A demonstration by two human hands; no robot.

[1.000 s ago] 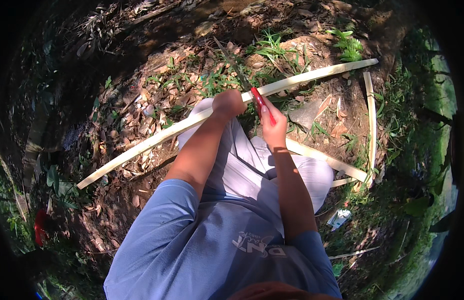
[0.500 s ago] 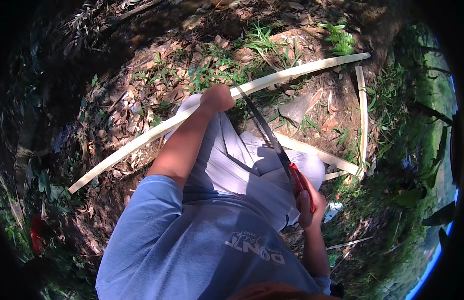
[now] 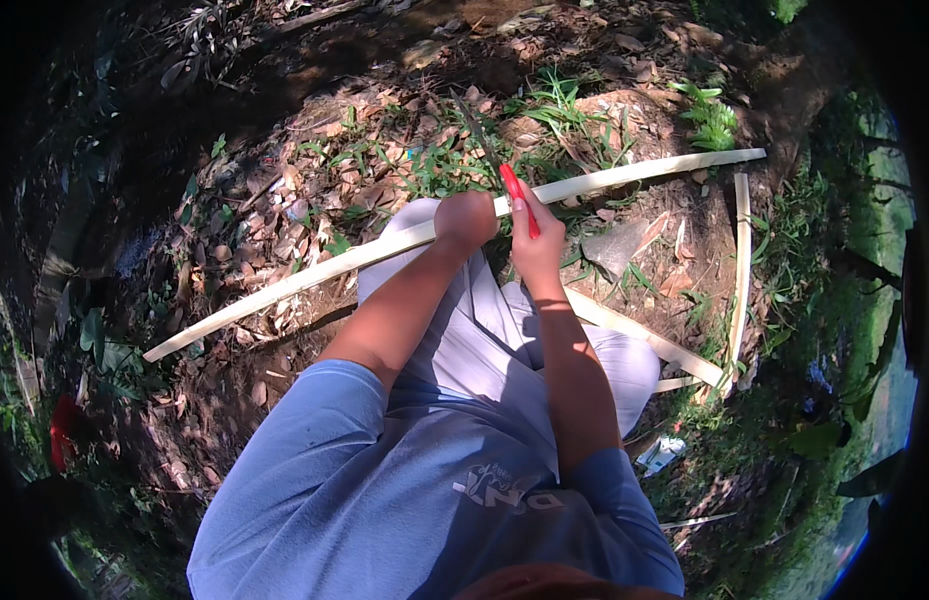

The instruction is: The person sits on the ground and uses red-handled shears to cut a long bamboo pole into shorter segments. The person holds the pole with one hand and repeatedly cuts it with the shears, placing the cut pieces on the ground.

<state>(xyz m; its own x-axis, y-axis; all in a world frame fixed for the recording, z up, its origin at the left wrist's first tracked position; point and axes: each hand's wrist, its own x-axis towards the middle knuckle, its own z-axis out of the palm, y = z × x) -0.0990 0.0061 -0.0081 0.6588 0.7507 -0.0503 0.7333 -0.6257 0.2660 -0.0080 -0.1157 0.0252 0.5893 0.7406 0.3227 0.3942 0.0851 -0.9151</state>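
Observation:
A long pale strip of wood [image 3: 314, 277] lies slantwise across my lap, from lower left to upper right. Around it, close to its middle, is wrapped my left hand [image 3: 466, 218]. Just to the right, my right hand [image 3: 537, 240] is closed on the red handle of a saw [image 3: 513, 187]. The narrow dark blade points up and away, crossing the strip beside my left hand. Its cutting edge is too small to make out.
Another pale strip [image 3: 649, 345] lies beyond my right knee, meeting an upright one [image 3: 740, 270] near its lower end. A flat grey piece [image 3: 610, 250], dry leaves and a fern [image 3: 711, 118] are on the ground. Something red [image 3: 64, 432] sits far left.
My right hand has pushed the saw up and away, from beside my right knee to the strip. The handle is now close to my left hand, which still holds the strip.

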